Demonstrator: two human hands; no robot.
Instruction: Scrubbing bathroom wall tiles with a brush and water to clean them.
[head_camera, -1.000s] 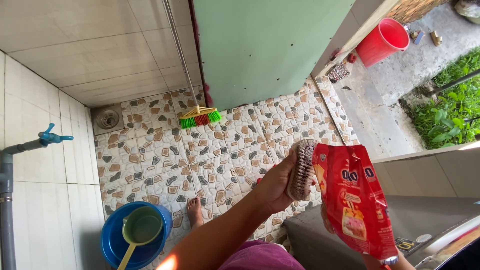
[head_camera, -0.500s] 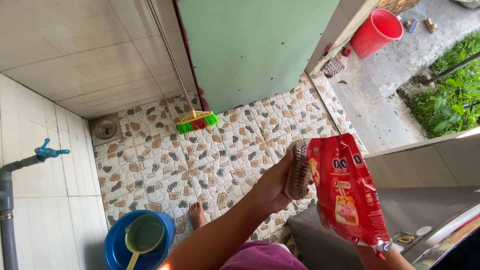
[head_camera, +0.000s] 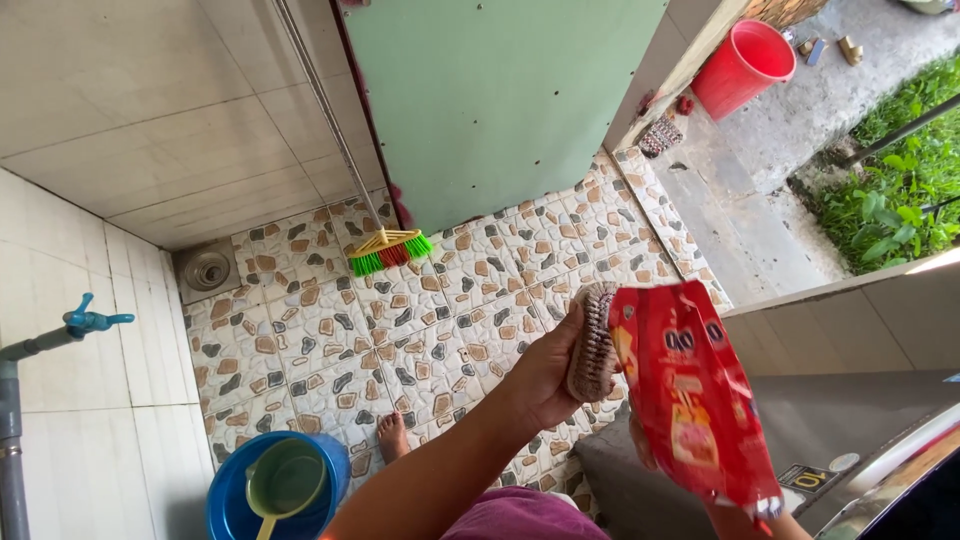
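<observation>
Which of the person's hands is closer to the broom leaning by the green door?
The left. The left hand, holding a scrub brush, is nearer the broom. The right hand, gripping the red packet, is lower and farther right.

Glossy red plastic pouch (head_camera: 690, 400); rough-bristled scrub brush (head_camera: 594, 342), its back perhaps wooden.

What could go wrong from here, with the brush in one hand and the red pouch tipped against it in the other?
1. The red pouch is tilted beside the scrub brush, held in the air over the patterned floor; whatever it holds could miss the bristles and land on the tiles.
2. A bare foot stands almost under the left hand, so spills may land there.
3. The right hand grips the pouch low; it could slip.
</observation>
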